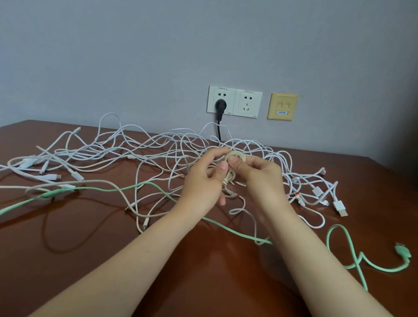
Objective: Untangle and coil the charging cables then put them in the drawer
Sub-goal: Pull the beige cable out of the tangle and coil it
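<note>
A small beige cable coil is held up above the middle of the brown table. My left hand pinches the coil's left side and my right hand pinches its right side, thumbs facing me. The coil's loose end with a plug hangs below between my hands. Behind and around them lies a big tangle of white cables. A mint green cable runs across the table's front, under my forearms, from the left edge to a plug at the right. No drawer is in view.
Two white wall sockets sit above the table's back edge, with a black plug and cord in the left one. A yellow data socket is beside them. White USB plugs lie at the right of the tangle.
</note>
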### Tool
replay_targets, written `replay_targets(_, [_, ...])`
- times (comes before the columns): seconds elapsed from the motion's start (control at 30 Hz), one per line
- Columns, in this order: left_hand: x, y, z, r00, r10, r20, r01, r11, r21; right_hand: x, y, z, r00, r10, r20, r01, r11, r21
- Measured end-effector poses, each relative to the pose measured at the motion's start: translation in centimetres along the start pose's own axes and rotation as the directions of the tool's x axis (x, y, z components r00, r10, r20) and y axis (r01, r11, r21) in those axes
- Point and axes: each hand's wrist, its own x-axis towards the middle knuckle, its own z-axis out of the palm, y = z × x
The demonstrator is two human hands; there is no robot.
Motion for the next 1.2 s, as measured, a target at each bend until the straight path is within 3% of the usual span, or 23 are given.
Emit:
replay_targets(0.2, [-0.4, 0.4, 0.7, 1.0, 0.027, -0.011, -0.027, 0.999, -0.041, 0.1, 0.1, -0.3, 0.99, -0.072, -0.121, 0.059, 0.993, -0.104])
replay_targets(0.43, [-0.1, 0.7, 0.4, 0.993, -0.052, -0.102, 0.033, 0.983, -0.18, -1.0, -0.7, 0.1, 0.984, -0.022, 0.18, -0.004, 0.99, 0.139])
replay_targets(0.77, [0.1, 1.2, 0.3, 0.994, 0.109, 0.006, -0.109, 0.994, 0.014, -0.8, -0.7, 0.1, 1.0, 0.016, 0.0, -0.016, 0.985, 0.172])
replay_targets(0.9, [0.3, 1.2, 0.4, 0.994, 0.019, 0.107, -0.018, 1.0, -0.009, -0.8, -0.3, -0.1, 0.999, 0.026, -0.046, -0.018, 0.984, 0.175])
replay_targets(1.0, [0.4, 1.7, -0.3, 0.989, -0.027, 0.147, 0.042, 0.994, -0.1, -0.7, -0.4, -0.1, 1.0, 0.023, 0.0, -0.023, 0.987, 0.157])
replay_targets(1.2, [0.9, 1.5, -1.1, 0.973, -0.224, 0.055, 0.231, 0.946, -0.226, -0.5, -0.6, -0.1, 1.0, 0.003, 0.03, -0.008, 0.988, 0.155])
